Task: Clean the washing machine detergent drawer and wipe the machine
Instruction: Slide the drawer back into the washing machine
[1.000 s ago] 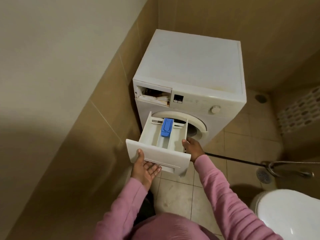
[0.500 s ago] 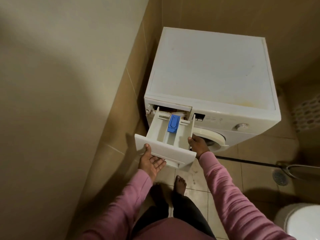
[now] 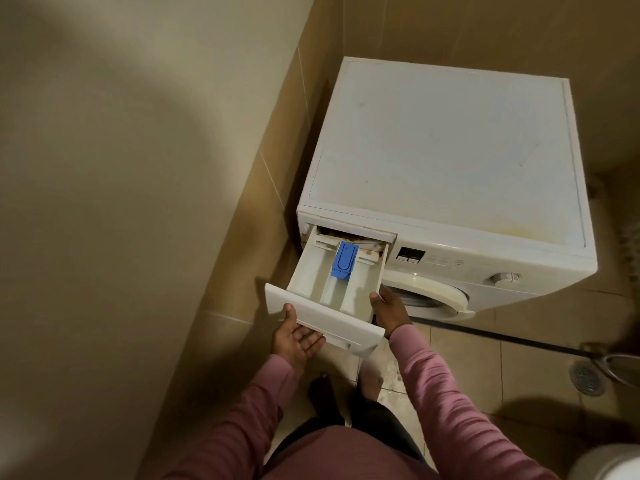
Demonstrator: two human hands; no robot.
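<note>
White drawer (image 3: 313, 271) juts out near wall (image 3: 138, 202) (left hand (image 3: 296, 341) under front edge)

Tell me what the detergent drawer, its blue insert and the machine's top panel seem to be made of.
The detergent drawer: likely moulded white plastic, smooth, semi-matt; thin walls and moulded dividers.
The blue insert: likely blue plastic, smooth, moulded with a slot.
The top panel: white, matt, flat with raised edge trim; laminate or painted metal, cannot tell; yellowish stains near front right.
</note>
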